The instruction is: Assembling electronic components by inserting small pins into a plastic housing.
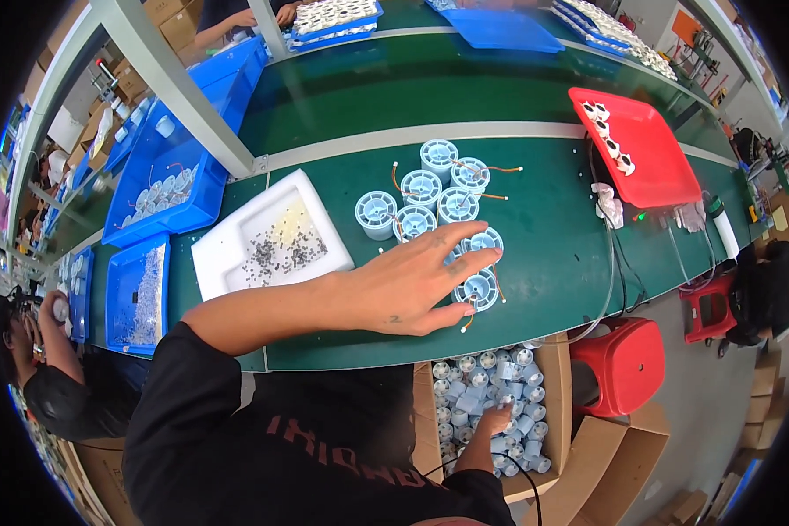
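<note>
The spools [438, 197], pale blue plastic with thin orange wires, stand in a cluster on the green table [552, 254], right of centre. The left hand [412, 285] lies flat over the cluster's near edge, fingers [465, 232] spread apart and clamped on nothing; its fingertips touch two spools, and the palm hides part of them. The right hand [497, 419] reaches down into a cardboard box [557, 386] below the table edge, among more spools. Its fingers are buried in the parts, so their state cannot be told.

A white tray [228, 254] holding small dark parts, too small to identify, lies left of the cluster. A red tray [653, 153] with a few white pieces lies to the right. Blue bins [193, 197] sit further left, partly cut off by a grey frame post [171, 83]. A red stool [627, 364] stands beside the box.
</note>
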The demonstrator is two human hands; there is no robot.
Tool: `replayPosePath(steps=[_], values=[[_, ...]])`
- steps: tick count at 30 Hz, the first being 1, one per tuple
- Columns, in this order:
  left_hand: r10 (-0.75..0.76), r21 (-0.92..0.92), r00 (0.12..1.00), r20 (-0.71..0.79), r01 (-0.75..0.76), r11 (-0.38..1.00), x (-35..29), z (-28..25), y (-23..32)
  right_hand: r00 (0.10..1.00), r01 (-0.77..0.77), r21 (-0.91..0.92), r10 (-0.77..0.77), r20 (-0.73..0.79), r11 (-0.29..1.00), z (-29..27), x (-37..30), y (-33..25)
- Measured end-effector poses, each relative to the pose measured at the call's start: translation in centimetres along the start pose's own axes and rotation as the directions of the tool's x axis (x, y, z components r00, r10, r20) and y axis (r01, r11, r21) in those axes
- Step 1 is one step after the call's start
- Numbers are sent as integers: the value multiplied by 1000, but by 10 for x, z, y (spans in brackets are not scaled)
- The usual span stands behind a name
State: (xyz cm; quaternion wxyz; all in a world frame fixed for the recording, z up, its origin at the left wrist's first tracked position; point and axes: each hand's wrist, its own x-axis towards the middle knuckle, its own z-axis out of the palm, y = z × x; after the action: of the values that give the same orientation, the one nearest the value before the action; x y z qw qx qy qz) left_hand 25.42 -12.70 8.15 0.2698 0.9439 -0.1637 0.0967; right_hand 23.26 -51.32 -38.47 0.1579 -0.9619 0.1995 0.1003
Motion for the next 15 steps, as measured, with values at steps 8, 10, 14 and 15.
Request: replayPosePath(steps=[8, 10, 14, 15], values=[[11, 13, 1000, 4, -11, 1000, 6, -1, 5, 981, -191, 135, 192, 4, 972, -18, 2, -22], [29, -4, 999, -14, -29, 1000, 5, -6, 7, 965, -187, 270, 228, -129, 945, -25, -2, -23], [-11, -155, 998, -60, 1, 988, 0, -3, 18, 851, 32, 444, 209, -482, 895, -66, -8, -30], [-26, -218, 998, -51, 14, 976, -4, 1, 22, 874, 50, 684, 300, -383, 728, -104, -23, -57]])
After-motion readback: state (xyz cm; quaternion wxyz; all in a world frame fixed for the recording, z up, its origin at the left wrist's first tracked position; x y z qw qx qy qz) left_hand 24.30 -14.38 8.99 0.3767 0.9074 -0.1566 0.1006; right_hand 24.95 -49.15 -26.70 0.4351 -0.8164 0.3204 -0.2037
